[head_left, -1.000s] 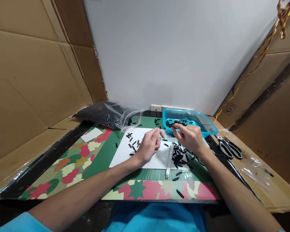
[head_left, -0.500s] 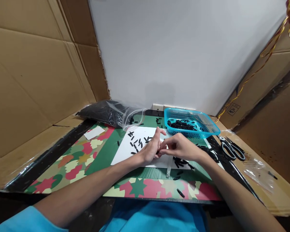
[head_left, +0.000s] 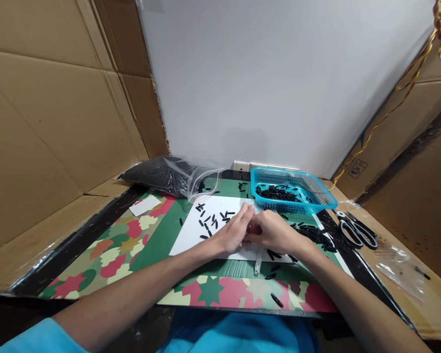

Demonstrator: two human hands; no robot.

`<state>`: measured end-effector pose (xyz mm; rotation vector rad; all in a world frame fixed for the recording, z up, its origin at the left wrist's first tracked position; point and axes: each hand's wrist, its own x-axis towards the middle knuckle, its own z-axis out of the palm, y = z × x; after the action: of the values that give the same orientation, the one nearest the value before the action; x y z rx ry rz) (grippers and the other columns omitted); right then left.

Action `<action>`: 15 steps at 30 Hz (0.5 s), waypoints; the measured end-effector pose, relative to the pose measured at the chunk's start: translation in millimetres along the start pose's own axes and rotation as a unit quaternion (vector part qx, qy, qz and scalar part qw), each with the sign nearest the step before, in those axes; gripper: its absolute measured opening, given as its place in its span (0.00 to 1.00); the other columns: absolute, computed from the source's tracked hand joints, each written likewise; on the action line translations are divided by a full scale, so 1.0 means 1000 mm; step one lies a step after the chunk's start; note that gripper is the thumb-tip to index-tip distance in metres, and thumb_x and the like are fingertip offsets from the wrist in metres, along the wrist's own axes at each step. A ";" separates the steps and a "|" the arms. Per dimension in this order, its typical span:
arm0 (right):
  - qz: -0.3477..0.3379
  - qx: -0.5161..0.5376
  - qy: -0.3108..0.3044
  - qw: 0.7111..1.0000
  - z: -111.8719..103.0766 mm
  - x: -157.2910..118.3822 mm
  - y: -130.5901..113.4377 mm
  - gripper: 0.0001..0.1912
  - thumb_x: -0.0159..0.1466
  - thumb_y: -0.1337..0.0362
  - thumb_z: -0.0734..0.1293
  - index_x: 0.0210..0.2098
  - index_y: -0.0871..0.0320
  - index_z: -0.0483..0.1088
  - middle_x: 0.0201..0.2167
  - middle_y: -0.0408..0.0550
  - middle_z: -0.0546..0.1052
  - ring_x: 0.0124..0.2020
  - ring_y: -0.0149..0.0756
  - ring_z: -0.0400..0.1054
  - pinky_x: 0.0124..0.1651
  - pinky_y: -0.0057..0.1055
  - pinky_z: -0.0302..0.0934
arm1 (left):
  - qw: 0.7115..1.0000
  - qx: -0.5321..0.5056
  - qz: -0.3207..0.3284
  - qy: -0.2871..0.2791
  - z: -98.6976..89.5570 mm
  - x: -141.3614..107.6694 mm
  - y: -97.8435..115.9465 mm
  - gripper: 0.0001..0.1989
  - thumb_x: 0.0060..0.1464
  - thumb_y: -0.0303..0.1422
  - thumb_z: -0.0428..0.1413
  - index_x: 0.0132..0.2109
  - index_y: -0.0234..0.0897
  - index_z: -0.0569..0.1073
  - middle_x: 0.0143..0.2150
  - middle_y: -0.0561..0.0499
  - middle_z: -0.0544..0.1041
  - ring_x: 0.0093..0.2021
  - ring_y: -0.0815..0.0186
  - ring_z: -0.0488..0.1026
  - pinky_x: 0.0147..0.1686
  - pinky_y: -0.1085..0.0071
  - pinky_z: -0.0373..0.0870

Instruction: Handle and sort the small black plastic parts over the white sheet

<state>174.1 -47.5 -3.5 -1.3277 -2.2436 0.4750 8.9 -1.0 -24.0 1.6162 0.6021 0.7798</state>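
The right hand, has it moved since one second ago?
Yes: the right hand was at the near left edge of the blue basket; judged against that basket, it has moved left and toward the camera, beside the left hand.

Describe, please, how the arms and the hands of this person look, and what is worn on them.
The left hand and right hand are bare, without gloves. No watch or bracelet shows on either wrist. A plain, bright blue left sleeve leaves the left forearm uncovered. The right forearm is bare too; its sleeve is out of view.
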 end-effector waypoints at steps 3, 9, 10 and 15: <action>-0.027 0.004 -0.016 1.000 -0.001 -0.002 0.004 0.07 0.66 0.73 0.73 0.31 0.59 0.80 0.23 0.41 0.78 0.22 0.26 0.60 0.29 0.26 0.50 | 0.990 -0.064 -0.107 -0.065 0.000 0.002 0.002 0.27 0.66 0.62 0.48 0.41 0.42 0.66 0.24 0.57 0.67 0.16 0.72 0.55 0.15 0.74 0.44; -0.007 0.027 0.079 0.997 -0.014 -0.011 0.023 0.05 0.68 0.68 0.70 0.36 0.58 0.79 0.20 0.37 0.71 0.21 0.27 0.60 0.27 0.25 0.51 | 0.989 -0.041 -0.119 -0.076 -0.007 0.006 0.001 0.26 0.69 0.59 0.44 0.45 0.41 0.67 0.19 0.57 0.68 0.12 0.74 0.47 0.13 0.76 0.39; -0.004 0.036 0.102 0.994 -0.015 -0.013 0.026 0.05 0.68 0.66 0.70 0.36 0.59 0.78 0.19 0.37 0.70 0.20 0.27 0.59 0.26 0.25 0.52 | 0.990 -0.036 -0.116 -0.077 -0.009 0.007 0.000 0.25 0.69 0.58 0.45 0.45 0.40 0.67 0.18 0.58 0.67 0.11 0.74 0.48 0.13 0.77 0.41; 0.009 0.090 0.109 0.990 -0.016 -0.018 0.034 0.09 0.69 0.59 0.70 0.36 0.58 0.77 0.21 0.40 0.75 0.21 0.28 0.65 0.26 0.25 0.59 | 0.991 -0.031 -0.095 -0.089 -0.009 0.008 -0.001 0.23 0.67 0.56 0.49 0.39 0.40 0.66 0.16 0.62 0.62 0.12 0.74 0.49 0.13 0.78 0.45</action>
<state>214.8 -46.4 -11.8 -1.2441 -1.9645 0.5011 7.1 11.5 -23.1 1.5259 0.5886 0.5035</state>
